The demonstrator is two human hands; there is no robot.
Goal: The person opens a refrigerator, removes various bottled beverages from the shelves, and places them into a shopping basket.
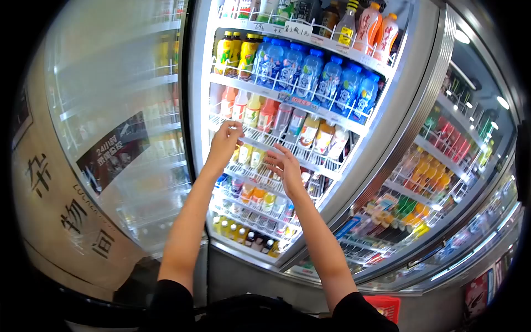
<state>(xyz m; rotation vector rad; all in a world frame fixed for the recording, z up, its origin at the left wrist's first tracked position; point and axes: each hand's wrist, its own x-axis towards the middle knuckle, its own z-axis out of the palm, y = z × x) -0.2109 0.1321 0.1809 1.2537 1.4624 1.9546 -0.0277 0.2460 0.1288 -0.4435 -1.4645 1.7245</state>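
Both bare arms reach into a lit drinks fridge. My left hand (225, 143) is in front of the wire shelf (260, 135) at mid height, its fingers curled together close below a white-labelled bottle (240, 106); anything inside them is hidden. To its right, my right hand (285, 167) has its fingers apart and holds nothing, in front of the lower shelf. Pink bottles (267, 114) and a yellow-labelled bottle (252, 110) stand in the row just above the hands. Small yellow bottles (256, 157) show between the two hands.
Blue-labelled water bottles (310, 72) fill the shelf above, beside yellow bottles (224, 52). A glass door (116, 72) stands on the left, next to a brown panel (61, 221) with writing. More fridges (431, 160) line the right. A red basket (385, 307) is below.
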